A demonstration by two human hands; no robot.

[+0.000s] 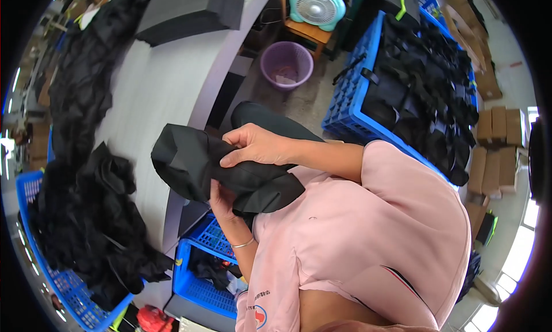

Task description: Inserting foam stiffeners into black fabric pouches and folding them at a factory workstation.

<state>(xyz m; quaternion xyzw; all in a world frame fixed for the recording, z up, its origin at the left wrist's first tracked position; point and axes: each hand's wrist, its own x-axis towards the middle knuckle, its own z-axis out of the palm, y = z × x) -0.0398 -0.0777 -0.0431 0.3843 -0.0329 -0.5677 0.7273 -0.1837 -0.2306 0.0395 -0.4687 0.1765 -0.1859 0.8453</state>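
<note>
Both hands hold a black fabric piece in front of my body, close to the edge of the grey-white table. It looks like a sewn, pouch-like shape with folded panels. My right hand pinches its upper side between thumb and fingers. Lower down, my left hand, with a thin bracelet at the wrist, grips the cloth from below; most of its fingers are hidden by the fabric. A loose flap of the piece hangs toward my pink shirt.
A heap of black fabric covers the table's left side and a blue crate. A black block-shaped stack stands at the far end. Another blue crate of black pieces, a purple basket and a fan stand right.
</note>
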